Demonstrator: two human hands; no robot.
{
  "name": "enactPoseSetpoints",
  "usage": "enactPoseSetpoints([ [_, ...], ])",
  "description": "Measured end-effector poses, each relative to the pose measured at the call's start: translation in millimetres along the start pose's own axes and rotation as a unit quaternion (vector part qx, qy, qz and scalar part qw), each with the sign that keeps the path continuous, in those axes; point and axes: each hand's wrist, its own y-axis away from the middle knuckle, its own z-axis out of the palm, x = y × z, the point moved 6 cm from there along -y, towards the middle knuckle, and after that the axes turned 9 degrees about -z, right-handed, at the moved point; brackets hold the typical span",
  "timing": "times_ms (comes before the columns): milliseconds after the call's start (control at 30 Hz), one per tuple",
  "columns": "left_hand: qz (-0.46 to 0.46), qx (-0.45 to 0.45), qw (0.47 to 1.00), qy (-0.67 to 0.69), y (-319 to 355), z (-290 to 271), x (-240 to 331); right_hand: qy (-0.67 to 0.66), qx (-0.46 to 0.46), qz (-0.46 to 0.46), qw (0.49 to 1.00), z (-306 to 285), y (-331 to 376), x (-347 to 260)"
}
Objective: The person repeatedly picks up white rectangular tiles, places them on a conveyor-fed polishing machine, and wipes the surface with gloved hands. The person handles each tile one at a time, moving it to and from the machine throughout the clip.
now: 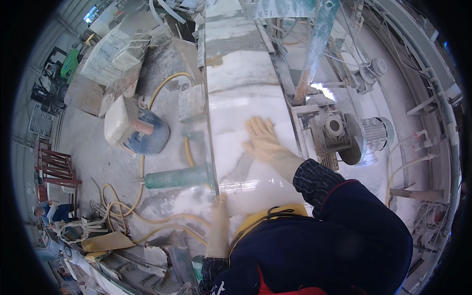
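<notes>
A long white polished stone slab [246, 110] with grey veining lies in front of me on a narrow conveyor-like bed. My right hand [263, 140], in a cream rubber glove, rests flat on its top with the fingers spread. At the slab's near left corner, my left hand [220, 211] in a matching glove closes on the edge, with part of its fingers hidden. A yellow apron [250, 216] with a black tie shows between me and the slab's near end. Dark patterned cuffs cover both wrists.
A green roller [177, 178] juts out left of the bed. Farther left stand a blue barrel [150, 132] and yellow hoses [120, 209] on the dusty floor. Motors [376, 133] and a rusty post [317, 49] flank the right side. A person [59, 212] sits far left near a green forklift [69, 66].
</notes>
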Motion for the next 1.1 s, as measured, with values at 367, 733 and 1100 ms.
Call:
enactPoseSetpoints([
  [367,0.033,-0.065,0.997,-0.007,9.7,6.9,25.6,-0.006,0.017,0.007,1.0,-1.3,-6.0,2.1],
  [733,0.006,-0.034,0.999,0.029,-35.7,0.5,8.1,-0.005,0.029,0.004,1.0,-7.0,-15.3,2.3],
  [1100,-0.017,-0.023,0.972,0.233,22.1,-58.3,-12.0,0.038,0.018,0.011,0.999,2.7,-27.9,10.8],
])
